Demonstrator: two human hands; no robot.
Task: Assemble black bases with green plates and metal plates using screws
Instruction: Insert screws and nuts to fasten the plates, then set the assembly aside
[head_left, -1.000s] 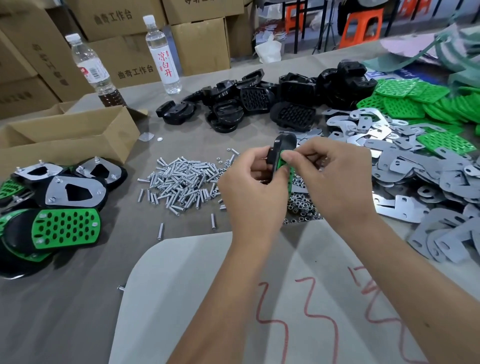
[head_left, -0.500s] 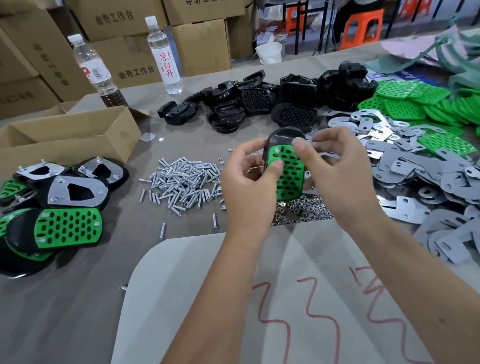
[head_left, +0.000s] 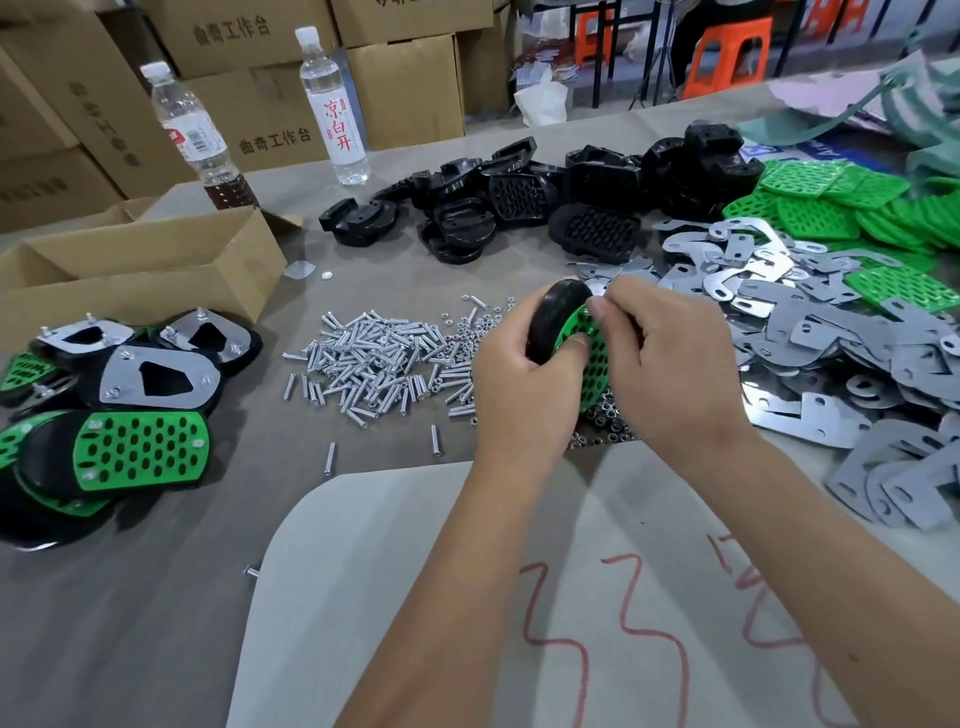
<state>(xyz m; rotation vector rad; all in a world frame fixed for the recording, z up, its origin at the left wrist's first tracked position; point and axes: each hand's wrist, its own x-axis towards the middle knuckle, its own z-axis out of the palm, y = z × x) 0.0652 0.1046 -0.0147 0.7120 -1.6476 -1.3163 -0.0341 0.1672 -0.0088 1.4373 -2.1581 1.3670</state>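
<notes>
Both hands work one unit above the bench (head_left: 156, 597), over the gap between the screw pile and the nut pile.

Left hand (head_left: 524, 384): fingers curled round the oval black plastic base (head_left: 550, 322), thumb pressed onto the perforated green plastic plate (head_left: 589, 364) seated on its face. Judged purpose: the thumb keeps the plate from sliding off while the holes are lined up.

Right hand (head_left: 670, 358): fingertips pinched together at the top edge of the green plate. What they hold, if anything, is hidden; probably a screw being started in a hole, but I cannot confirm.

The unit is tilted, green face towards the right hand and partly towards the camera, which gives that hand access to the holes.

Supplies laid in reach:
- loose pile of silver machine screws (head_left: 374, 364), just left of the hands
- small silver nuts (head_left: 608, 431) under and below the hands
- heap of flat grey metal plates (head_left: 831, 353) to the right
- spare black bases (head_left: 519, 202) at the back
- spare green plates (head_left: 857, 202) at the far right

Finished units (head_left: 140, 410) are stacked at the left, near the open brown cardboard box (head_left: 140, 270).

Stage estimate: early for this unit; metal plate not yet fitted.
</notes>
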